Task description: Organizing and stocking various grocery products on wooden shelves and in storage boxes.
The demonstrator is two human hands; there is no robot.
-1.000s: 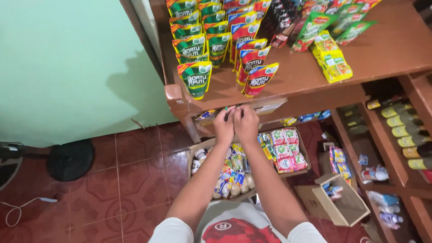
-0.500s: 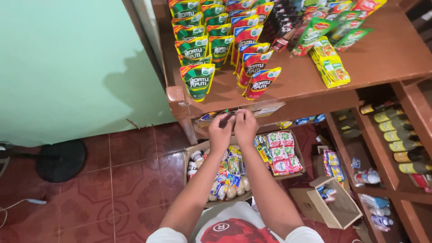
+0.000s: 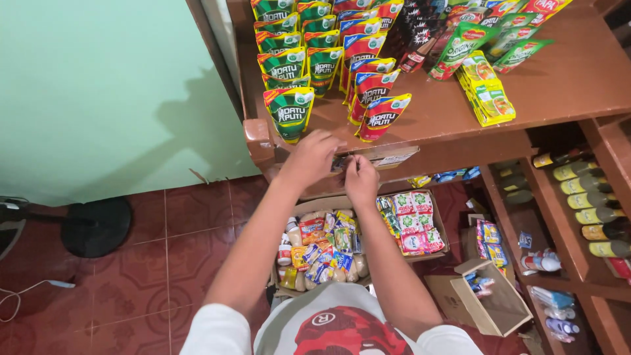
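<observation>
While pinched between both hands at the front edge of the brown surface (image 3: 559,79): a small dark packet (image 3: 342,162), too small to make out further.
Gripped by left hand (image 3: 312,158) from one end and right hand (image 3: 360,179) from the other, fingers curled narrow; just above, green pouches (image 3: 289,113) and red pouches (image 3: 383,116) standing in rows; directly below, cardboard box (image 3: 342,204) packed with sachets on the tiled floor (image 3: 164,256).

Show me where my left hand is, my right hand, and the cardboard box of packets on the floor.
left hand (image 3: 314,156): head view, back of the hand.
right hand (image 3: 361,180): head view, back of the hand.
cardboard box (image 3: 441,227): head view, its right rim.
</observation>
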